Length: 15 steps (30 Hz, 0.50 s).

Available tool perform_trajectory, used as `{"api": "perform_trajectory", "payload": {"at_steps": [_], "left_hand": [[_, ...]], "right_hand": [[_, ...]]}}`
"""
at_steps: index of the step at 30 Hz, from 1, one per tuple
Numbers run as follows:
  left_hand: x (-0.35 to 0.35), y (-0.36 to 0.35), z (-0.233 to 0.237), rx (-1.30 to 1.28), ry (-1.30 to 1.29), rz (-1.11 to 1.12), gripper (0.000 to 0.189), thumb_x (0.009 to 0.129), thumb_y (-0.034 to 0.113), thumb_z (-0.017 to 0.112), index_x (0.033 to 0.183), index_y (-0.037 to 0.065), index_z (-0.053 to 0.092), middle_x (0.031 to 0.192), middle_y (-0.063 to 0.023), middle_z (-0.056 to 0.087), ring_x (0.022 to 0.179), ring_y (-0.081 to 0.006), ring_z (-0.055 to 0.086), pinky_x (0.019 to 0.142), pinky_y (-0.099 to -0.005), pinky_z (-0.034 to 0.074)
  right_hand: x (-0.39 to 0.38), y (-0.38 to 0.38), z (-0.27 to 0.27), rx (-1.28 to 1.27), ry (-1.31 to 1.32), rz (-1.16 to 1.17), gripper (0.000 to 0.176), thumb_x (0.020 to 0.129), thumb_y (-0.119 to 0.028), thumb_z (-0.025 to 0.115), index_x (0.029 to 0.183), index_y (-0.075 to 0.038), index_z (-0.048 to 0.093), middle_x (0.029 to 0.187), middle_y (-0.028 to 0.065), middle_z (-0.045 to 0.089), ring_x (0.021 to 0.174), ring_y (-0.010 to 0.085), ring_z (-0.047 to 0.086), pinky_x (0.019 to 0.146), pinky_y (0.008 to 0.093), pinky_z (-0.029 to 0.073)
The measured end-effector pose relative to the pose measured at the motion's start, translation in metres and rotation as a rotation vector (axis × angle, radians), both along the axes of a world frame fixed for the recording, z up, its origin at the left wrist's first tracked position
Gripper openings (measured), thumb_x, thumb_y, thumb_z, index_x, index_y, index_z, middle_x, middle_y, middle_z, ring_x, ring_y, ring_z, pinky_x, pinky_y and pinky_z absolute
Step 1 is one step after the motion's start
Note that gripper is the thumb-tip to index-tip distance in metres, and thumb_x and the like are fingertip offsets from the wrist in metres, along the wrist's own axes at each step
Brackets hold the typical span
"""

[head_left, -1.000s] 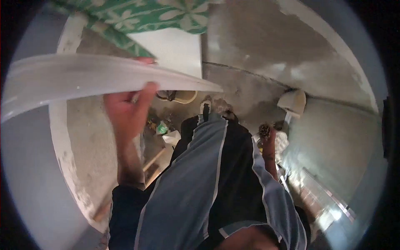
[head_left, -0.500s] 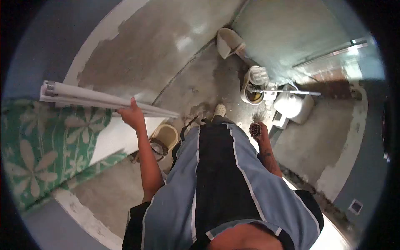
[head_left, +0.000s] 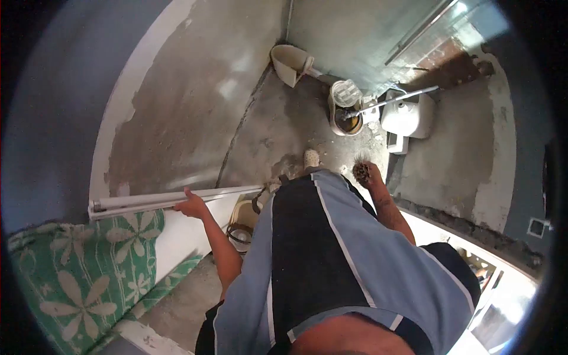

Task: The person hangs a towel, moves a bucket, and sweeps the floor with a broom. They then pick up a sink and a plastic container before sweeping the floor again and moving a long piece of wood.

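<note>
Since the earlier frame, the one long white fixture of slim parallel strips [head_left: 148, 199] has dropped lower in view, its left end most of all; it now lies almost level, and the camera's view has turned too. The left hand [head_left: 194, 205] holds it around the middle, thumb on top, fingers narrowly curled beneath. It runs along the upper edge of one green cloth with white flowers [head_left: 77, 284]; whether they touch I cannot tell. The right hand [head_left: 374, 175] is closed around one bundle of thin dark-brown stems [head_left: 361, 171], beside the person's body. On the floor ahead are one cream scoop-shaped container [head_left: 287, 68], one cream oval tub [head_left: 333, 111] with one slender silver pole [head_left: 393, 102] leaning from it, and one white rounded basin [head_left: 401, 121]. One pale spotted shoe [head_left: 311, 158] shows.
</note>
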<state>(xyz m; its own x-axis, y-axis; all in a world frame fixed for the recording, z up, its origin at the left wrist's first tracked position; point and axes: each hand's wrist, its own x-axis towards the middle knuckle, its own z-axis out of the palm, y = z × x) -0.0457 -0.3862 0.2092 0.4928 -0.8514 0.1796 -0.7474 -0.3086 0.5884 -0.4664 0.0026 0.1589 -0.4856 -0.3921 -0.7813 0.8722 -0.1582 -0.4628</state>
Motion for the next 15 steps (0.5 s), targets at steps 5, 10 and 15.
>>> {"api": "perform_trajectory", "payload": {"at_steps": [5, 10, 15], "left_hand": [[0.003, -0.007, -0.027, 0.047, 0.082, -0.04, 0.08, 0.077, 0.039, 0.069, 0.115, -0.016, 0.024, 0.107, -0.0364, 0.049, 0.097, -0.0494, 0.053, 0.082, -0.0503, 0.045], [0.0, -0.008, -0.035, 0.055, 0.069, 0.028, 0.069, 0.078, 0.041, 0.068, 0.105, -0.011, 0.033, 0.103, -0.0334, 0.05, 0.092, -0.0498, 0.054, 0.076, -0.0506, 0.047], [0.016, -0.009, -0.064, -0.047, -0.052, -0.081, 0.084, 0.075, 0.048, 0.069, 0.113, -0.017, 0.032, 0.11, -0.0345, 0.046, 0.101, -0.0475, 0.05, 0.086, -0.049, 0.044]], "right_hand": [[-0.023, -0.034, 0.011, 0.0, 0.064, 0.168, 0.03, 0.087, -0.027, 0.048, 0.09, 0.001, 0.056, 0.078, 0.0161, 0.062, 0.067, 0.0312, 0.062, 0.061, 0.043, 0.054], [-0.027, -0.063, 0.049, -0.064, -0.103, 0.119, 0.033, 0.085, -0.029, 0.053, 0.089, 0.003, 0.058, 0.074, 0.0145, 0.063, 0.065, 0.0294, 0.062, 0.062, 0.0407, 0.054], [-0.037, -0.097, 0.046, -0.014, -0.254, 0.064, 0.034, 0.086, -0.03, 0.052, 0.087, 0.003, 0.059, 0.073, 0.0148, 0.063, 0.063, 0.0293, 0.063, 0.063, 0.0395, 0.054]]}}
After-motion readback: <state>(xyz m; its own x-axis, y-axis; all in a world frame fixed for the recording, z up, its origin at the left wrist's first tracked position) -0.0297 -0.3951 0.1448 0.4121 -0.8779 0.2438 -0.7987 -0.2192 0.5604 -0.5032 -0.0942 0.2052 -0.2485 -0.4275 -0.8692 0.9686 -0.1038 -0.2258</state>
